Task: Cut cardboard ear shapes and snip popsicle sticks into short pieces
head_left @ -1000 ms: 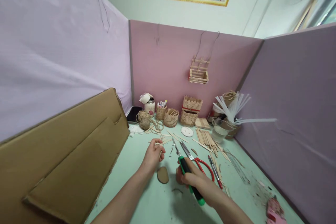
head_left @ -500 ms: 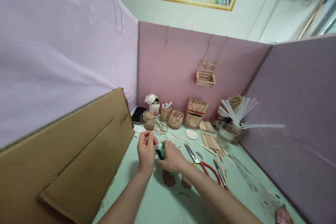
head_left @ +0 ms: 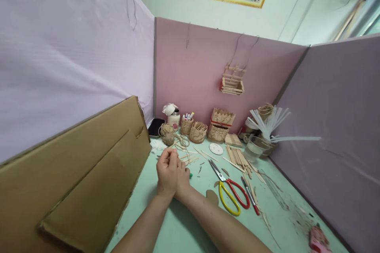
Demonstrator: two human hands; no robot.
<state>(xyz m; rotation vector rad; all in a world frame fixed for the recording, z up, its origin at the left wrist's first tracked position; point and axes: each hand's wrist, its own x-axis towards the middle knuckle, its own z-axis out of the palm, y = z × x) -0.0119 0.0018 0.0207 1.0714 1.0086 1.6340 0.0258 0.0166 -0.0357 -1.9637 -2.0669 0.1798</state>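
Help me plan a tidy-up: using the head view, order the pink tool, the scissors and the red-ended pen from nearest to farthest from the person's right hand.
From the right hand:
1. The scissors, to its right.
2. The red-ended pen, just right of the scissors.
3. The pink tool, at the lower right of the picture.

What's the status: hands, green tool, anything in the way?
Left hand and right hand together, grips hidden. Green tool mostly hidden, end showing beside right hand. Scissors lie to the right, near right forearm.
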